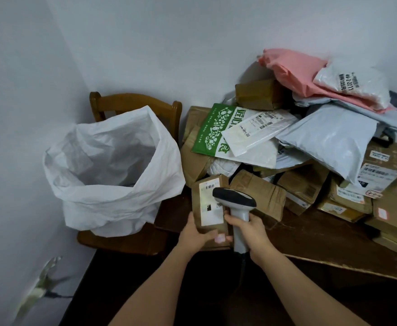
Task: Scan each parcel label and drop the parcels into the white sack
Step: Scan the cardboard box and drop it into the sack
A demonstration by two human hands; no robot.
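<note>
Our left hand (192, 232) grips the box (209, 203) at the table's (310, 243) left edge; our right hand (251, 234) grips the scanner (236, 203) over its label (210, 202); the sack (113, 170) gapes open on the chair (131, 103) just beside.

Two plain white walls (145, 43) meet in a corner behind a brown wooden chair (131, 102), which stands against the left edge of a dark wooden table (310, 238). The floor (145, 290) below is dark. The light is soft and even.
</note>
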